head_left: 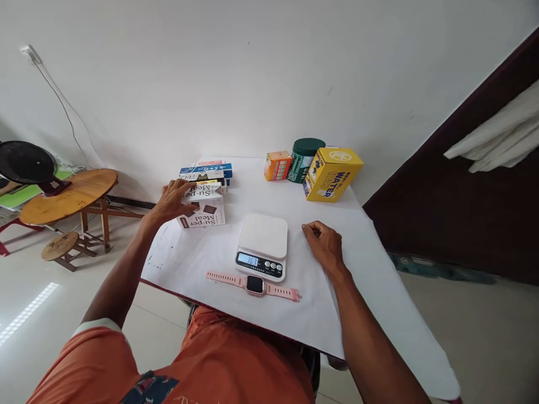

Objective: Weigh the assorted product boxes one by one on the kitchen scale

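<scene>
My left hand (173, 200) lies with fingers spread over the top left of a white "Su-per Meal" box (205, 209), which sits on the white table sheet (370, 264). Behind that box lies a stack of flat boxes (208, 170), the top ones blue and white. My right hand (322, 242) rests on the sheet with its fingers curled under, just right of a white kitchen scale (263, 245). The scale's platform is bare and its lit display shows digits. A pink wristwatch (254, 284) lies flat in front of the scale.
At the table's far side stand an orange carton (277, 165), a dark green tin (305, 159) and a yellow "Water" box (331, 173). A round wooden table (69, 196) with a black pan (25, 163) stands to the left, stools beside it. A dark wall panel runs along the right.
</scene>
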